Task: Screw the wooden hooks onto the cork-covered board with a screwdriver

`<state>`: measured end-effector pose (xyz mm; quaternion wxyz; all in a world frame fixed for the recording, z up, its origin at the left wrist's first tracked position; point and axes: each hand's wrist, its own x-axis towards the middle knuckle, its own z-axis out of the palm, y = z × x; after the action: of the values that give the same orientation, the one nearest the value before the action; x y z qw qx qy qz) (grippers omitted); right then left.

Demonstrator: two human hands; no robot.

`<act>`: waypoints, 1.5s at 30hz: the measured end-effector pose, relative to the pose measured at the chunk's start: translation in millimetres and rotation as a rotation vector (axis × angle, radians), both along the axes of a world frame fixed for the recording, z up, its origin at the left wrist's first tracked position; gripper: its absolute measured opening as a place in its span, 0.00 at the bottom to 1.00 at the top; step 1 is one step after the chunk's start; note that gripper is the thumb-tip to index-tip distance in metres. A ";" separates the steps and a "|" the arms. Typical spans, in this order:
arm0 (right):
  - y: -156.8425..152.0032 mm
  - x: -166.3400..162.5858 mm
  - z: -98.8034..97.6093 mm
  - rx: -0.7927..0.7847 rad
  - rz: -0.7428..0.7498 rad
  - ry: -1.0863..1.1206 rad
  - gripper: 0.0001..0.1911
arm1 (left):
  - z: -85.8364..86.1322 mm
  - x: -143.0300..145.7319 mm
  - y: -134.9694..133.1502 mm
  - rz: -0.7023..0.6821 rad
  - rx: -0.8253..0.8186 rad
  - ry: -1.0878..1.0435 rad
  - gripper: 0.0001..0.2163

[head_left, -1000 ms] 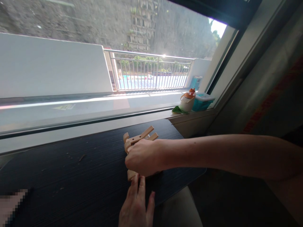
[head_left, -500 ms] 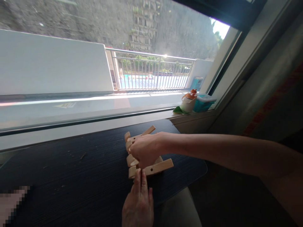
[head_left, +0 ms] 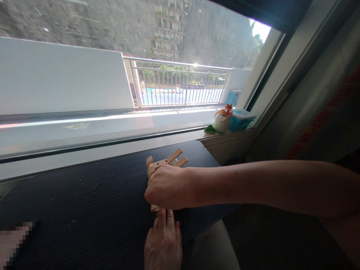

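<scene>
A light wooden assembly of slats lies on the dark ribbed tabletop below the window. My right hand reaches in from the right and is closed over the near part of the wooden piece, hiding most of it. My left hand comes up from the bottom edge with its fingers stretched flat together, the fingertips touching the wood's near end just under my right hand.
Wood chips are scattered on the tabletop to the left. A white jar with an orange lid and a teal box stand on the window sill at the right. The table's right edge drops off near my forearm.
My right hand has moved down and toward me, covering the lower slat that showed half a second ago. My left hand has stayed at the wood's near end.
</scene>
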<state>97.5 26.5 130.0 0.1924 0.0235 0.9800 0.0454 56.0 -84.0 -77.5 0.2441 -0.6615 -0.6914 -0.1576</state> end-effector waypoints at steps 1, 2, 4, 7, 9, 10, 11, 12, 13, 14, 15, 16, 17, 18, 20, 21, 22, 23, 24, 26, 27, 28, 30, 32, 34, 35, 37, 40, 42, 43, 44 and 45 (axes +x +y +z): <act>0.9 -0.8 -1.4 -0.004 0.007 0.011 0.10 | -0.1 0.2 -0.3 -0.003 0.006 0.002 0.15; 2.0 -1.7 -3.1 -0.009 0.003 0.017 0.10 | -0.4 0.4 -0.6 -0.001 0.010 0.002 0.15; 4.7 -3.9 -6.4 -0.021 -0.040 0.014 0.08 | -0.9 0.7 -0.9 0.008 0.007 -0.002 0.16; 8.1 -5.9 -9.1 -0.034 -0.146 -0.012 0.06 | -0.1 0.9 -0.6 0.013 -0.011 -0.017 0.17; 7.9 -5.2 -8.4 -0.025 -0.143 0.014 0.05 | 1.3 0.7 -0.3 0.012 -0.018 -0.016 0.17; 6.7 -4.1 -7.4 -0.017 -0.119 0.032 0.05 | 1.8 0.5 -0.1 0.014 -0.021 -0.013 0.16; 4.8 -2.7 -6.0 -0.005 -0.092 0.043 0.06 | 2.2 0.2 0.0 0.015 -0.022 -0.011 0.16; 2.3 -1.0 -4.5 0.010 -0.075 0.045 0.06 | 2.2 -0.2 0.2 0.013 -0.021 -0.010 0.15; -0.4 0.9 -3.2 0.027 -0.069 0.042 0.07 | 1.9 -0.7 0.3 0.007 -0.019 -0.010 0.15; -3.0 2.6 -2.2 0.038 -0.069 0.041 0.08 | 1.3 -1.2 0.5 0.001 -0.020 -0.013 0.14; -5.1 4.3 -1.9 0.041 -0.069 0.045 0.09 | 0.7 -1.7 0.7 -0.009 -0.026 -0.018 0.14; -6.6 5.7 -2.3 0.036 -0.064 0.055 0.09 | 0.1 -2.1 0.9 -0.018 -0.034 -0.024 0.13; -7.3 6.7 -3.4 0.025 -0.056 0.070 0.09 | -0.4 -2.2 1.2 -0.023 -0.046 -0.030 0.13; -7.2 7.4 -5.0 0.012 -0.046 0.089 0.09 | -0.6 -2.2 1.4 -0.022 -0.058 -0.036 0.13; -5.4 7.7 -8.7 -0.001 -0.041 0.108 0.10 | -0.3 -1.7 1.8 -0.011 -0.062 -0.038 0.14; -4.1 7.4 -10.2 -0.001 -0.055 0.105 0.10 | 0.0 -1.3 1.8 -0.005 -0.055 -0.033 0.14; -2.6 6.9 -11.2 0.000 -0.076 0.094 0.10 | 0.2 -1.0 1.9 -0.001 -0.050 -0.027 0.15; -1.2 6.4 -11.8 -0.003 -0.101 0.078 0.10 | 0.3 -0.8 1.8 0.000 -0.044 -0.021 0.15; 0.3 5.9 -12.0 -0.008 -0.124 0.063 0.10 | 0.1 -0.7 1.6 0.002 -0.039 -0.015 0.15; 3.0 5.4 -11.4 -0.019 -0.159 0.055 0.09 | -0.7 -0.9 1.1 0.008 -0.028 -0.001 0.16; 4.1 5.5 -10.7 -0.020 -0.164 0.061 0.08 | -1.2 -1.1 0.8 0.011 -0.025 0.005 0.17; 4.9 5.8 -9.7 -0.019 -0.162 0.065 0.08 | -1.5 -1.3 0.5 0.013 -0.024 0.010 0.17; 4.7 7.0 -7.0 -0.008 -0.139 0.072 0.07 | -1.5 -1.7 0.1 0.012 -0.033 0.016 0.17; 2.3 8.5 -3.6 0.012 -0.106 0.077 0.08 | -0.3 -1.7 0.1 0.010 -0.045 0.013 0.16; -1.1 9.8 -0.8 0.032 -0.093 0.076 0.08 | 1.9 -1.3 0.7 0.004 -0.049 0.002 0.15; -2.4 10.2 -0.2 0.039 -0.093 0.076 0.09 | 3.1 -0.9 1.0 0.003 -0.053 -0.009 0.15; -3.0 10.3 -1.1 0.032 -0.082 0.070 0.10 | 5.0 -0.4 1.8 0.004 -0.055 -0.034 0.15; 1.0 9.2 -6.1 0.020 -0.044 0.105 0.11 | 4.9 -0.1 2.2 0.009 -0.046 -0.051 0.16; 5.0 8.0 -8.8 0.010 -0.051 0.102 0.11 | 2.9 -0.3 2.1 0.004 -0.044 -0.040 0.16; 6.9 7.4 -9.5 0.005 -0.069 0.086 0.10 | 1.6 -0.4 1.9 0.001 -0.045 -0.034 0.16; 8.5 7.1 -9.8 -0.001 -0.090 0.064 0.09 | 0.5 -0.5 1.8 0.003 -0.046 -0.032 0.17; 9.9 7.0 -9.8 -0.004 -0.115 0.045 0.08 | -0.3 -0.6 1.8 0.002 -0.048 -0.032 0.17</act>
<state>104.5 36.4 120.2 0.1725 0.0802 0.9812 0.0317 55.4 -82.2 -77.8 0.2173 -0.6637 -0.6995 -0.1515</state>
